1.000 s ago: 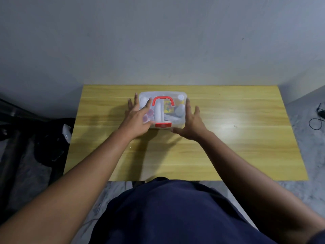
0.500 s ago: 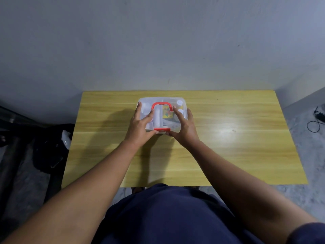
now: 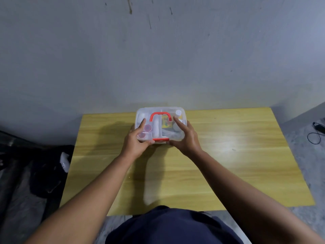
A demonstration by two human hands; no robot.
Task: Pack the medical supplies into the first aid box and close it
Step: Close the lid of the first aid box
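The first aid box [image 3: 159, 111] is clear plastic with a red handle [image 3: 160, 115] on its lid and a red latch [image 3: 160, 139] at the front. It stands on the far middle of the yellow wooden table [image 3: 228, 155]. Through the lid I see white supplies, two red-capped pots and a yellow packet. My left hand [image 3: 136, 142] grips the box's front left corner, fingers on the lid, thumb by the latch. My right hand [image 3: 186, 138] holds the front right corner the same way.
A grey wall rises right behind the table's far edge. Dark bags [image 3: 35, 173] lie on the floor at the left. A black cable [image 3: 316, 132] lies on the floor at the right. My dark blue clothing [image 3: 167, 226] fills the bottom of the view.
Both hands moved from beside the box onto its lid and front corners, thumbs now at the red latch. The head camera tilted up, so the box sits nearer the frame's middle.
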